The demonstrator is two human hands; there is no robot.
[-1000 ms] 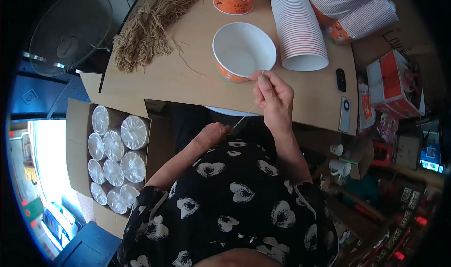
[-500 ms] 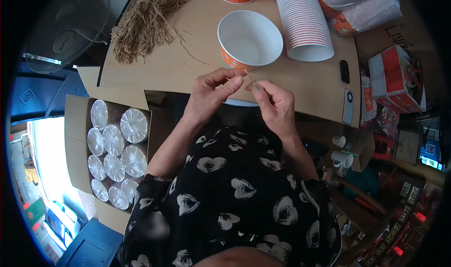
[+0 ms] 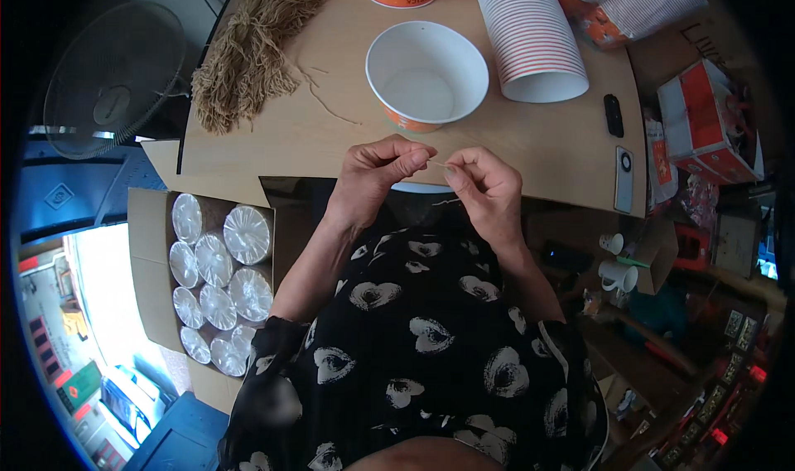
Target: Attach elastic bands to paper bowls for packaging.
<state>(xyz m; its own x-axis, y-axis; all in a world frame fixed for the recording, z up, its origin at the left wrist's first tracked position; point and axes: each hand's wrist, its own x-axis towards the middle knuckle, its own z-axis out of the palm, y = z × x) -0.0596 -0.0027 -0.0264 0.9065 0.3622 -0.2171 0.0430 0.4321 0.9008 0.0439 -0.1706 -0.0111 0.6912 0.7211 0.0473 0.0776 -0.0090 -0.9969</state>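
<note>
Both hands raised at the near edge of the light wooden tabletop (image 3: 331,140). My left hand (image 3: 377,177) and my right hand (image 3: 484,185) each pinch one end of a short thin tan string (image 3: 437,164), fingertips closed on it; the string spans the small gap between them. Just beyond my hands stands an open white paper bowl with orange outside (image 3: 426,73). A bundle of tan fibre strings (image 3: 248,53) lies far left on the tabletop.

Since a second ago the left hand (image 3: 377,177) has risen from the lap to meet the right hand (image 3: 484,191); both now pinch the thin string (image 3: 439,165) at the worktop (image 3: 331,131) edge.
</note>
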